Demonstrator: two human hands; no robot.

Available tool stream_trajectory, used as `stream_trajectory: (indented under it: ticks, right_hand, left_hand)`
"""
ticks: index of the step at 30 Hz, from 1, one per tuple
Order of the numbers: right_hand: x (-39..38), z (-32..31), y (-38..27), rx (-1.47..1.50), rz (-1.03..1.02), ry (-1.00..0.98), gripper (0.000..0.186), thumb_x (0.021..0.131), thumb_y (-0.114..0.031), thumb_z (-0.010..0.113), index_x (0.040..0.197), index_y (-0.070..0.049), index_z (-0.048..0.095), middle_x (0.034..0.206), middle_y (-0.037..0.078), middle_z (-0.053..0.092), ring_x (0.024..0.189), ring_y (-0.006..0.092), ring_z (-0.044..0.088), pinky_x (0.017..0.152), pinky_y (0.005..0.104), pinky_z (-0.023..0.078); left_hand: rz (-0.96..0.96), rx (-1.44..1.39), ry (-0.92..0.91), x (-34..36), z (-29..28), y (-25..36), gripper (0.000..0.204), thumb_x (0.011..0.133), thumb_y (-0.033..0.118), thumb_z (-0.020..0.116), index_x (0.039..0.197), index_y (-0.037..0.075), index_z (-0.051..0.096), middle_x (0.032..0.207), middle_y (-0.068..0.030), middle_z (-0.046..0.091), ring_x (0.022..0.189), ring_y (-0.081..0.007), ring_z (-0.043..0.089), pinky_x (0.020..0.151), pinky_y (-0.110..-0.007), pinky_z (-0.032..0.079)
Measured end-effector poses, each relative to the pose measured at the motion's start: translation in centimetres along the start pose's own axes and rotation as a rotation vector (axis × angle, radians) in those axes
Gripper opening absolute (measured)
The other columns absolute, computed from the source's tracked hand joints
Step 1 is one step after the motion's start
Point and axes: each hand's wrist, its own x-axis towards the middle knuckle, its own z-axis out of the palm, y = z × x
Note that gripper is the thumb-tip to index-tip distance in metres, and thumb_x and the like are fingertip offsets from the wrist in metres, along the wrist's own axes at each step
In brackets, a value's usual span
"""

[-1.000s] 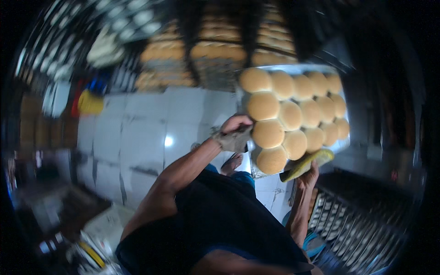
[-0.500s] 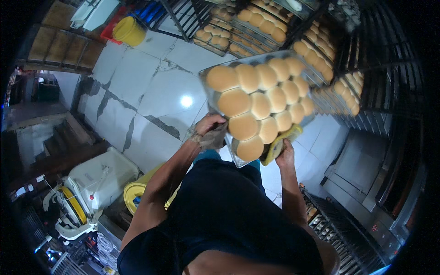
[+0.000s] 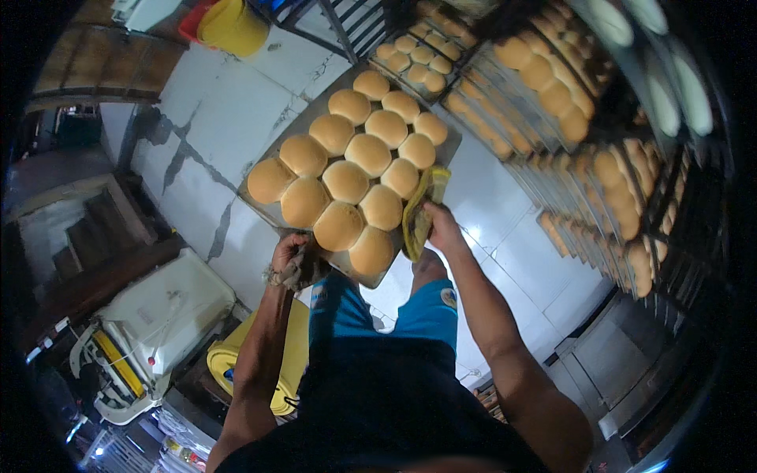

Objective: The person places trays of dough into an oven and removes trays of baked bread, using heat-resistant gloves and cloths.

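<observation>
Both of my hands carry a metal baking tray in front of my legs, tilted at an angle across the view. Rows of round golden-brown buns sit on it, packed close together. My left hand is closed on the tray's near left edge through a worn grey-brown cloth. On the right edge, my right hand grips through a folded yellow and dark cloth. The fingers under the tray are hidden.
Racks of bun-filled trays stand at the right and far side. Pale, long dough pieces lie at upper right. A yellow bucket stands far left, a yellow lidded bin by my left arm. The tiled floor has cracks.
The tray has moved left and nearer my body's middle, away from the racks on the right, and has turned. Both hands keep their hold through the cloths.
</observation>
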Motion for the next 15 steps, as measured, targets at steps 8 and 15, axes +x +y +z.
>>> stream_trajectory:
  ticks: [8,15]
  right_hand:
    - [24.0,-2.4,-3.1,-0.103,-0.073,-0.067,0.040,0.087,-0.021,0.059,0.122,-0.003,0.050,0.113,0.009,0.061,0.104,0.0245,0.059,0.092,0.0387,0.047]
    - [33.4,-1.2,-7.1,-0.065,-0.156,-0.131,0.037,0.089,-0.021,0.058,0.121,-0.004,0.050,0.115,0.008,0.060,0.106,0.0237,0.057,0.093,0.0404,0.045]
  left_hand:
    - [0.017,0.002,-0.005,23.2,-5.0,5.8,0.027,0.079,0.012,0.058,0.099,-0.005,0.060,0.093,-0.0116,0.065,0.083,-0.0221,0.063,0.079,-0.033,0.052]
    - [-0.061,-0.053,-0.015,38.1,-8.1,9.4,0.024,0.080,0.016,0.053,0.093,-0.003,0.060,0.086,-0.0132,0.065,0.079,-0.0243,0.063,0.076,-0.036,0.053]
